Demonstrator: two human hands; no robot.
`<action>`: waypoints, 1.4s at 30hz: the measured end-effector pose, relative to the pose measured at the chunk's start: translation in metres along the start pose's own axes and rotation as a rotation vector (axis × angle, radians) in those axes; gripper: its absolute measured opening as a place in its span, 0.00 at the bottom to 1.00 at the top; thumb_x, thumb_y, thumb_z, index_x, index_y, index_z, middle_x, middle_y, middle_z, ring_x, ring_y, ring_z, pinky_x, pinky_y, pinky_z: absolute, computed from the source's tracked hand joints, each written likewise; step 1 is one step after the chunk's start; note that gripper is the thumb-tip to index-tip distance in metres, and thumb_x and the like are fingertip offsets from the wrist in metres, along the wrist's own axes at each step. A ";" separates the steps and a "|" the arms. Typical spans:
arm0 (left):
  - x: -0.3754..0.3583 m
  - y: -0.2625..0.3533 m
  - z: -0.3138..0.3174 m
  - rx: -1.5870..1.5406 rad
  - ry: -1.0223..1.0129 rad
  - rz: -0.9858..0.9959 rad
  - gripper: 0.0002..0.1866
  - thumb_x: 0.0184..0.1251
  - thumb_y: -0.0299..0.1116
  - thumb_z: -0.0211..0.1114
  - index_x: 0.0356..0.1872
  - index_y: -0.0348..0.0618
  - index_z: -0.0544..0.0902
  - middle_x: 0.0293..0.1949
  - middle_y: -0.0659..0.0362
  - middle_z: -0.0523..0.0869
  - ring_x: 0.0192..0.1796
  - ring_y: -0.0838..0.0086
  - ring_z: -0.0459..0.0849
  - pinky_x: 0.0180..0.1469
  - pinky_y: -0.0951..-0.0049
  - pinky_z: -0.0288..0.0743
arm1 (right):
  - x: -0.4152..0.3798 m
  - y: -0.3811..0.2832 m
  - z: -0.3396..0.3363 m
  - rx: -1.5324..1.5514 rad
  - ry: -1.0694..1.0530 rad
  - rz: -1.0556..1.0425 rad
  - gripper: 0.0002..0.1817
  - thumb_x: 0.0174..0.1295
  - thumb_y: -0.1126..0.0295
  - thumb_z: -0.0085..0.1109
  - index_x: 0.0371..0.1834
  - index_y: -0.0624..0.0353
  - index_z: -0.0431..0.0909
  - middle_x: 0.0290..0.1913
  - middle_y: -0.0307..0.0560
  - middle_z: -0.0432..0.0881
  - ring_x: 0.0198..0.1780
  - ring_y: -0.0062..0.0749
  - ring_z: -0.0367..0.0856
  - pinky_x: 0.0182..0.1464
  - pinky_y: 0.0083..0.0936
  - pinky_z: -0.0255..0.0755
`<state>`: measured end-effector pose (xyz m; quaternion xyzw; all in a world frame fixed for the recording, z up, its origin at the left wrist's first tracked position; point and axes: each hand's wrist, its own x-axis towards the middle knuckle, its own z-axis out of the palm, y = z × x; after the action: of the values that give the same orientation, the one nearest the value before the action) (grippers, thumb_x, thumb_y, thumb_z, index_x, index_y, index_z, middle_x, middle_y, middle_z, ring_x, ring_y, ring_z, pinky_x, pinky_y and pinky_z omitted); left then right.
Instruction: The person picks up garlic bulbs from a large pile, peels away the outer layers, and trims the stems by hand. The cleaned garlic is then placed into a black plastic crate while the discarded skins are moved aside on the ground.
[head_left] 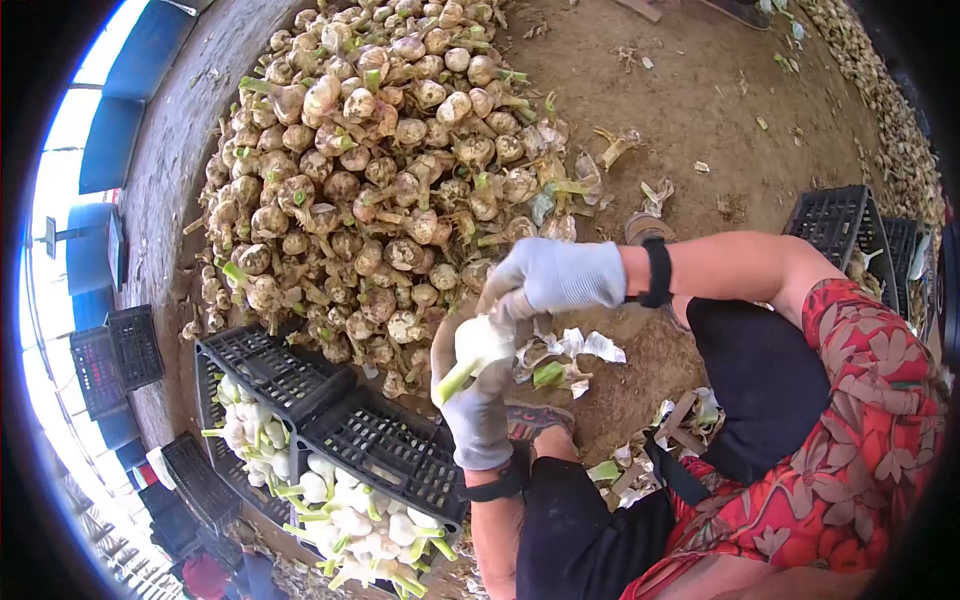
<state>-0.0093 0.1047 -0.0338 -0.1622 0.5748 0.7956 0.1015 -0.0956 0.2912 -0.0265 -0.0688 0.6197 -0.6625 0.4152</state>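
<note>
A peeled white garlic bulb [482, 342] with a short green stem is held in front of me, above the ground. My left hand [478, 415], in a grey-white glove, is closed around it from below. My right hand [560, 278], gloved the same way, has its fingers bent and pressed against the bulb's upper side; its fingertips are partly hidden. Close beyond my hands lies a large heap of unpeeled garlic [370, 190] with brown, dirty skins. Loose peeled skins [575, 350] lie on the ground just beside my right hand.
Black plastic crates [385, 450] stand by my left arm, with peeled white garlic [350, 520] piled beside them. More crates [115, 360] stand along the wall side. Another crate [835, 225] is behind my right arm. Garlic skins [640, 465] litter the ground between my legs.
</note>
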 end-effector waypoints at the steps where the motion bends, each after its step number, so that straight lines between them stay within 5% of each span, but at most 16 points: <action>1: 0.001 0.003 0.002 0.074 0.005 0.005 0.53 0.43 0.48 0.82 0.68 0.34 0.64 0.56 0.54 0.77 0.56 0.67 0.79 0.57 0.70 0.74 | -0.002 0.006 0.004 -0.258 0.103 -0.172 0.11 0.61 0.66 0.61 0.40 0.63 0.83 0.30 0.48 0.85 0.31 0.36 0.85 0.32 0.31 0.77; 3: 0.002 0.007 0.005 0.221 0.013 0.017 0.52 0.46 0.50 0.80 0.69 0.33 0.64 0.57 0.54 0.77 0.56 0.68 0.78 0.58 0.70 0.73 | -0.005 0.014 0.015 -0.775 0.310 -0.517 0.12 0.58 0.67 0.60 0.41 0.61 0.83 0.31 0.54 0.85 0.35 0.46 0.85 0.38 0.37 0.78; 7: 0.004 -0.011 0.008 0.092 0.133 -0.017 0.38 0.64 0.54 0.66 0.62 0.29 0.72 0.51 0.51 0.81 0.53 0.70 0.80 0.56 0.70 0.74 | -0.004 0.021 0.020 -0.835 0.262 -0.337 0.12 0.56 0.68 0.57 0.41 0.60 0.82 0.36 0.58 0.84 0.42 0.50 0.83 0.43 0.40 0.77; 8: 0.004 -0.020 0.003 0.120 0.120 0.016 0.34 0.70 0.53 0.58 0.60 0.27 0.73 0.50 0.49 0.82 0.52 0.68 0.81 0.57 0.69 0.74 | 0.005 0.034 0.023 -0.744 0.360 -0.428 0.10 0.52 0.69 0.61 0.36 0.61 0.81 0.29 0.56 0.83 0.34 0.52 0.83 0.35 0.38 0.77; 11: 0.002 -0.019 0.003 0.223 0.025 0.066 0.35 0.74 0.53 0.48 0.64 0.27 0.70 0.59 0.46 0.78 0.59 0.65 0.78 0.61 0.66 0.71 | 0.020 0.055 0.011 -0.306 0.166 0.193 0.09 0.50 0.68 0.62 0.32 0.62 0.81 0.27 0.58 0.82 0.32 0.53 0.83 0.32 0.41 0.76; 12: 0.004 -0.011 0.007 0.122 0.060 0.038 0.34 0.74 0.53 0.47 0.65 0.28 0.69 0.61 0.46 0.76 0.62 0.63 0.76 0.65 0.64 0.68 | 0.022 0.069 0.013 -1.018 -0.038 -0.016 0.09 0.50 0.66 0.62 0.28 0.61 0.80 0.27 0.59 0.82 0.31 0.54 0.83 0.31 0.42 0.76; 13: 0.006 -0.001 0.013 0.023 0.096 0.008 0.34 0.75 0.52 0.46 0.66 0.29 0.68 0.64 0.45 0.74 0.66 0.61 0.73 0.69 0.62 0.65 | 0.001 0.070 0.031 -0.989 -0.105 -0.018 0.18 0.63 0.57 0.54 0.29 0.62 0.83 0.24 0.58 0.83 0.28 0.53 0.83 0.32 0.47 0.76; 15: 0.011 0.010 0.008 -0.675 0.123 -0.079 0.28 0.75 0.48 0.45 0.64 0.37 0.71 0.65 0.46 0.73 0.69 0.54 0.68 0.75 0.46 0.53 | -0.034 0.068 0.052 -0.950 -0.790 -0.193 0.13 0.56 0.64 0.58 0.34 0.63 0.83 0.36 0.58 0.85 0.40 0.52 0.84 0.41 0.44 0.76; 17: 0.018 0.007 -0.014 -0.906 -0.024 -0.095 0.26 0.74 0.48 0.47 0.62 0.38 0.73 0.64 0.45 0.74 0.69 0.51 0.67 0.75 0.40 0.49 | -0.050 0.097 0.067 -1.173 -1.114 -0.166 0.12 0.51 0.66 0.62 0.36 0.60 0.83 0.36 0.55 0.85 0.41 0.51 0.84 0.43 0.46 0.77; 23: 0.009 0.009 -0.020 -1.000 0.064 -0.154 0.22 0.72 0.45 0.52 0.59 0.43 0.76 0.62 0.45 0.76 0.67 0.49 0.68 0.74 0.40 0.50 | -0.009 0.054 0.035 -0.888 -0.055 -0.380 0.15 0.54 0.62 0.59 0.44 0.55 0.80 0.38 0.51 0.82 0.41 0.52 0.83 0.41 0.43 0.77; 25: 0.008 0.013 -0.022 -1.000 0.003 -0.155 0.22 0.73 0.45 0.53 0.59 0.43 0.76 0.61 0.45 0.77 0.66 0.48 0.70 0.72 0.40 0.53 | 0.000 0.038 0.021 -0.967 -0.080 -0.473 0.17 0.54 0.63 0.60 0.47 0.53 0.80 0.40 0.51 0.81 0.42 0.52 0.82 0.41 0.43 0.77; 27: 0.006 0.021 -0.041 -0.818 0.040 -0.099 0.22 0.74 0.47 0.52 0.59 0.43 0.76 0.53 0.49 0.81 0.53 0.55 0.81 0.57 0.54 0.77 | 0.000 0.030 0.009 -1.208 -0.273 -0.291 0.18 0.51 0.65 0.61 0.47 0.54 0.80 0.40 0.50 0.81 0.43 0.50 0.82 0.41 0.44 0.77; 32: -0.058 0.089 -0.097 0.404 0.697 0.403 0.18 0.74 0.36 0.50 0.59 0.38 0.74 0.44 0.58 0.79 0.44 0.73 0.79 0.43 0.73 0.76 | -0.029 0.104 -0.033 -1.544 -0.122 -0.230 0.23 0.44 0.69 0.66 0.48 0.56 0.78 0.54 0.57 0.74 0.54 0.52 0.73 0.47 0.41 0.72; 35: -0.101 0.139 -0.145 0.345 0.921 0.750 0.17 0.70 0.31 0.56 0.56 0.34 0.77 0.46 0.55 0.77 0.47 0.72 0.78 0.49 0.72 0.75 | -0.035 0.137 -0.054 -1.612 -0.020 -0.127 0.24 0.44 0.73 0.65 0.49 0.55 0.77 0.54 0.61 0.73 0.53 0.55 0.73 0.48 0.42 0.73; 39: -0.150 0.163 -0.252 1.286 1.275 0.464 0.16 0.63 0.27 0.64 0.50 0.31 0.80 0.47 0.53 0.79 0.46 0.70 0.79 0.50 0.72 0.74 | -0.024 0.125 -0.054 -1.495 0.007 0.167 0.25 0.47 0.75 0.63 0.53 0.53 0.75 0.54 0.62 0.73 0.50 0.57 0.77 0.49 0.45 0.73; 42: -0.186 0.148 -0.336 0.663 1.352 0.195 0.17 0.61 0.28 0.66 0.50 0.33 0.80 0.44 0.53 0.81 0.40 0.71 0.79 0.48 0.72 0.74 | -0.012 0.113 -0.060 -1.405 0.033 0.200 0.25 0.51 0.73 0.60 0.57 0.53 0.73 0.53 0.62 0.75 0.49 0.56 0.80 0.49 0.44 0.75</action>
<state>0.1590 -0.2566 0.0698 -0.5240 0.7325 0.3140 -0.3004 -0.0720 0.3570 -0.1339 -0.2530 0.9099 -0.0657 0.3222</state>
